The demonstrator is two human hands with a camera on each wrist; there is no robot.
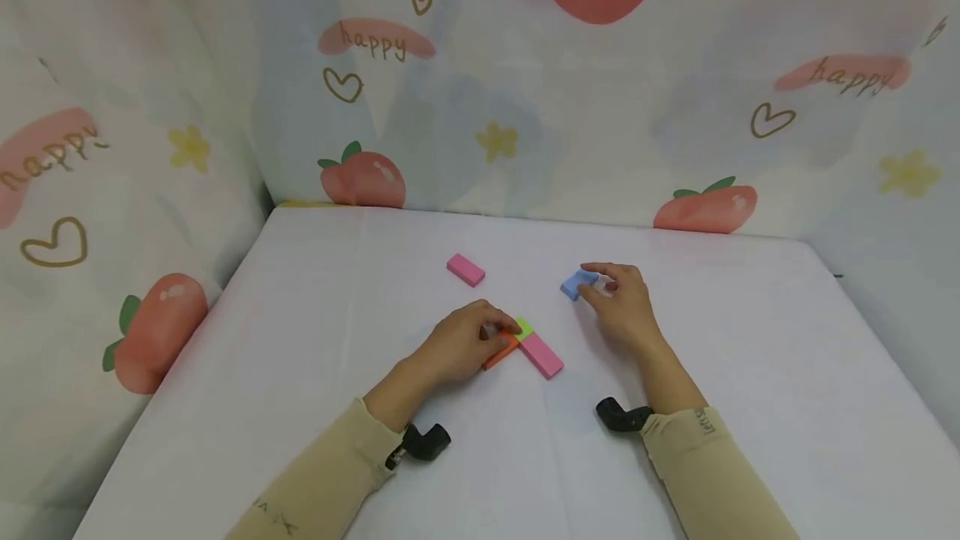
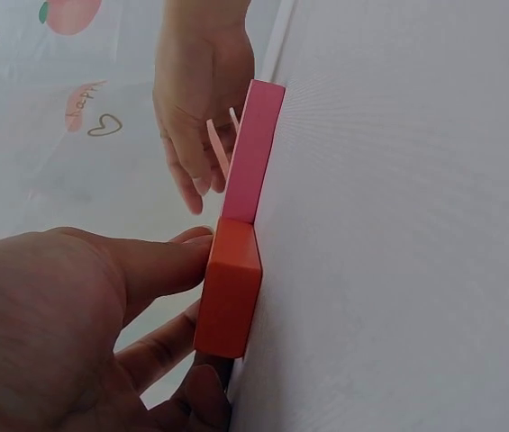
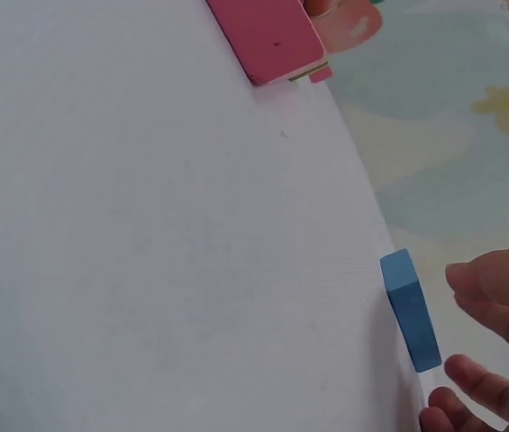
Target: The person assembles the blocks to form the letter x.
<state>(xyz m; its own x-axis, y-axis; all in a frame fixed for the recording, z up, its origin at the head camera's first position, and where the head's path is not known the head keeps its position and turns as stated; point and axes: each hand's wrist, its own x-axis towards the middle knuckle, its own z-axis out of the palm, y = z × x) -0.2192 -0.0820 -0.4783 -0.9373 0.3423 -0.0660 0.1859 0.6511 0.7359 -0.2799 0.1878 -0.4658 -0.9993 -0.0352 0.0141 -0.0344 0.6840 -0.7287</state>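
My left hand (image 1: pixel 461 342) pinches an orange block (image 2: pixel 229 288) that lies flat on the white table, its thumb and fingers at the block's edges. Against the orange block's far end sit a lime-green block (image 1: pixel 523 328), partly under the fingertips, and a pink block (image 1: pixel 542 356) that runs on from the green one. Over to the right, my right hand (image 1: pixel 621 302) reaches around a light blue block (image 1: pixel 576 283). In the right wrist view, gaps show between its thumb and fingers and the blue block (image 3: pixel 412 310).
A second pink block (image 1: pixel 466 270) lies apart, farther back and left of the blue one. White cloth covers the table (image 1: pixel 300 357), and printed curtains (image 1: pixel 450 107) hang behind it and at both sides. Black wrist mounts (image 1: pixel 426 442) stick out from both sleeves.
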